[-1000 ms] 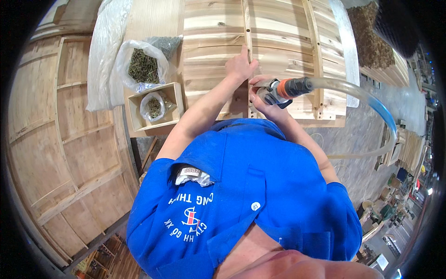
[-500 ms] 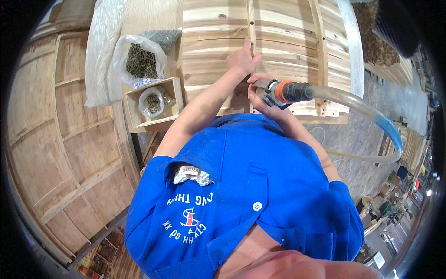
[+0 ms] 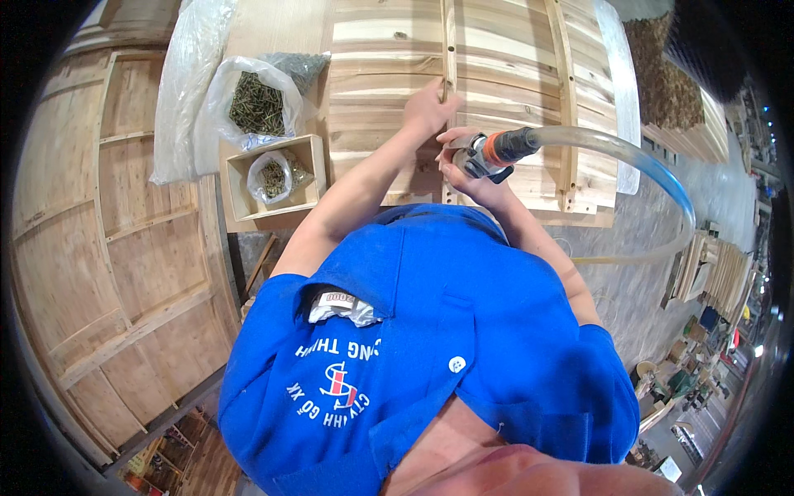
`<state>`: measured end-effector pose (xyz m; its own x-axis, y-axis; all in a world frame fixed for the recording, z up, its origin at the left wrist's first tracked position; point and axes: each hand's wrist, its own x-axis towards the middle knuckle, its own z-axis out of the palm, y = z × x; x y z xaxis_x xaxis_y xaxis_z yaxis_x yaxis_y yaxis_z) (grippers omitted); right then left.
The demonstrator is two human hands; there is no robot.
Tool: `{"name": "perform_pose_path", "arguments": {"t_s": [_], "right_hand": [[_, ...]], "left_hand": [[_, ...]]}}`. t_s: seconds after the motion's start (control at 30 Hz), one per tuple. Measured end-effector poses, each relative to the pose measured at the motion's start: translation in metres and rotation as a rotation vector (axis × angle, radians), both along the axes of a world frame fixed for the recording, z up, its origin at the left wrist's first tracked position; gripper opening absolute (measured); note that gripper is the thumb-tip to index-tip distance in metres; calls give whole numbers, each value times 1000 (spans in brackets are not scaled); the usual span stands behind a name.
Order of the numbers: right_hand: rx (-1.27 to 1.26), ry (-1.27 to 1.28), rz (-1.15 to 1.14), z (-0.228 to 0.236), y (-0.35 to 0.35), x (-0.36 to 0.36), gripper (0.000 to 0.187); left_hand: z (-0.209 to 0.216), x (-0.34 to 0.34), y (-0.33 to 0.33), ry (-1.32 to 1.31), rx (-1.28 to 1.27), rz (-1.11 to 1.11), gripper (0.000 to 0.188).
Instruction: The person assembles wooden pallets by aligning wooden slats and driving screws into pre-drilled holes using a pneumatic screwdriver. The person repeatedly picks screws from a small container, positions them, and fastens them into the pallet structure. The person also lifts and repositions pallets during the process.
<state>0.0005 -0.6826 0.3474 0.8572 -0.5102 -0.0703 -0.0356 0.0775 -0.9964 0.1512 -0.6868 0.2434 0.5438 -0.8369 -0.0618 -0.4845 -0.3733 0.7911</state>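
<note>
In my right hand (image 3: pixel 478 183) is an air tool (image 3: pixel 473 157) with a metal body and an orange collar, held just above the near part of a wooden batten (image 3: pixel 449 25). Its working end is hidden by my fingers. Farther along the same batten, my left hand (image 3: pixel 430 112) is closed, thumb and fingertips pinched together against the wood. Whatever may be between those fingertips is too small to make out. The batten lies across a striped panel of joined boards (image 3: pixel 380 58) and has dark holes along its top.
A clear hose (image 3: pixel 612 140) loops right from the tool. On the left are an open plastic bag of screws (image 3: pixel 256 107), a wooden box (image 3: pixel 236 213) with a smaller bag (image 3: pixel 271 178) inside, and plastic wrap (image 3: pixel 186 99). A second batten (image 3: pixel 564 91) crosses the panel. Framed wooden panels (image 3: pixel 62 223) stand far left.
My left hand's outstretched finger has drawn back into a pinch at the batten. The air tool has tilted and moved slightly left, and its hose has swung with it.
</note>
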Motion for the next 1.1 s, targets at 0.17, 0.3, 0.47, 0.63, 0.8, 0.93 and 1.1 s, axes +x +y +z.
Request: {"name": "perform_pose_path", "arguments": {"t_s": [0.17, 0.3, 0.47, 0.63, 0.8, 0.93, 1.1], "right_hand": [[-103, -23, 3, -3, -5, -7, 31], [-76, -279, 46, 34, -5, -7, 36], [-115, -623, 79, 72, -13, 4, 40], [-134, -782, 101, 88, -8, 9, 40], [-171, -826, 106, 98, -1, 9, 39], [-178, -865, 133, 105, 0, 11, 40], [-123, -893, 79, 107, 8, 11, 41]], "left_hand": [[-31, 35, 43, 1990, -482, 527, 27], [-9, 29, 76, 1827, -465, 543, 18], [19, 12, 101, 1691, -454, 343, 19], [49, 0, 111, 1671, -468, 188, 19], [67, -4, 118, 1726, -527, 71, 19], [58, -1, 125, 1782, -674, -117, 19], [66, -8, 135, 1778, -703, -75, 18]]}}
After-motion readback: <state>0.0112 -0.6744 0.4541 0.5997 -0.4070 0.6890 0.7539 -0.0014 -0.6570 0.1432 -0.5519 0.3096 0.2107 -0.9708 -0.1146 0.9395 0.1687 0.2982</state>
